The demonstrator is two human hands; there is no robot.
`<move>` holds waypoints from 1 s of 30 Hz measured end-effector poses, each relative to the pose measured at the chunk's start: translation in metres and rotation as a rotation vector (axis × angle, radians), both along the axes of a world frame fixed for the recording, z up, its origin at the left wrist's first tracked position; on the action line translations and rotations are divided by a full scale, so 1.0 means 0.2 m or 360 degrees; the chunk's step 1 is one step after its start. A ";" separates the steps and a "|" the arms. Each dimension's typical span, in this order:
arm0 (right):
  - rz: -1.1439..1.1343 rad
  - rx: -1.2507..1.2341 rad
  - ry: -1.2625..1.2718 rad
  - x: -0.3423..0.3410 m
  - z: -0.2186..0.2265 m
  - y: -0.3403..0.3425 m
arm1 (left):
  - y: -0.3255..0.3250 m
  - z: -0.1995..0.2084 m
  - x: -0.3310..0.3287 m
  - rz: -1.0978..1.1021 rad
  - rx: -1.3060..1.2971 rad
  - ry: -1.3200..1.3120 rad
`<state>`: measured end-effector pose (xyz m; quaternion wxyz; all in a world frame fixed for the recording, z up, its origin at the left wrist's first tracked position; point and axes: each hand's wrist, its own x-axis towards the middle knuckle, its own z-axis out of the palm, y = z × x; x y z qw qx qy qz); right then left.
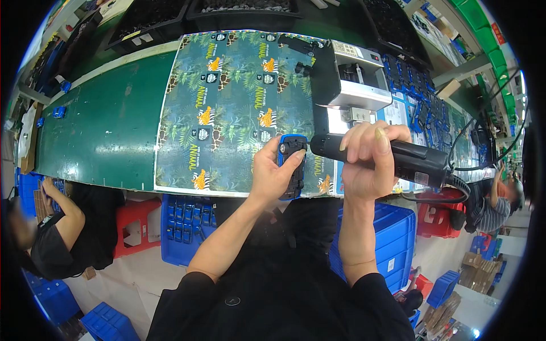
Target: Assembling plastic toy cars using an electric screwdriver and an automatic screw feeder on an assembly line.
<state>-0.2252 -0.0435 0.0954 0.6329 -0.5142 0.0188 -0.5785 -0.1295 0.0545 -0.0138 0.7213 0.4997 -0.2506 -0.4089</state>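
Note:
My left hand grips a small blue toy car, its black underside turned up and my thumb pressed on it. In my right hand is a black electric screwdriver, held level with its tip pointing left at the car. The tip is close against the car's underside; whether it touches a screw I cannot make out. Both hands are over the front edge of a printed sheet with jungle animal pictures. Beyond the screwdriver stands a grey and black screw feeder machine.
Many blue car parts lie right of the machine. Small blue cars sit on the green tabletop at left. Black bins line the back. A blue crate of cars is below. The screwdriver's cable trails right. Co-workers sit nearby.

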 end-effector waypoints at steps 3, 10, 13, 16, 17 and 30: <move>-0.0019 -0.0005 0.0028 0.03 -0.03 0.00 | 0.00 0.03 0.00 0.0011 -0.0028 -0.0049; -0.0410 -0.0782 0.0378 0.06 -0.17 -0.05 | -0.01 0.01 0.02 0.0122 0.0264 -0.0447; -0.0010 -0.0107 0.0084 -0.05 -0.07 -0.05 | -0.08 -0.01 -0.07 0.0295 0.0041 -0.0533; 0.0029 0.0036 0.0040 -0.03 -0.09 -0.05 | -0.01 0.02 -0.03 0.0343 0.0103 -0.0368; 0.0007 0.0007 0.0075 -0.02 -0.10 -0.04 | 0.02 0.02 -0.01 0.0334 0.0129 -0.0368; -0.0096 0.0223 0.0094 -0.18 0.19 -0.20 | 0.08 -0.04 -0.02 0.0393 -0.0252 -0.0294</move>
